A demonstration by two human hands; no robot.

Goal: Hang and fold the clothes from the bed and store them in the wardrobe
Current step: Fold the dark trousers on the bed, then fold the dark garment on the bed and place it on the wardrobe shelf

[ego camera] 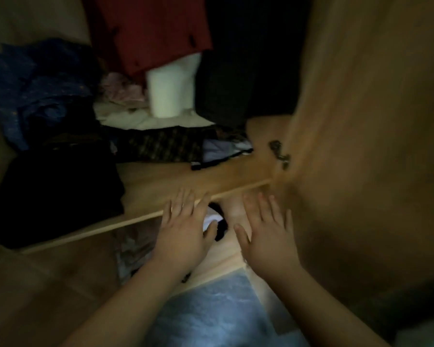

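Note:
I look down into the open wardrobe. Its wooden shelf [176, 176] carries a folded black garment [60, 196] at the left, a dark patterned cloth [161, 144] and a blue heap [43, 93] behind. My left hand [183, 226] and my right hand [266, 229] reach forward side by side at the shelf's front edge, fingers straight and spread, holding nothing. Between and under them, below the shelf, lies a white and black piece of clothing [214, 221]. A red garment [150, 31] hangs above at the back.
The wardrobe's wooden side panel or door [361, 146] fills the right, with a metal hinge [280, 152] near the shelf. A white cylinder [168, 91] and a black bag or garment [226, 91] stand at the back. Pale blue floor [211, 311] shows below.

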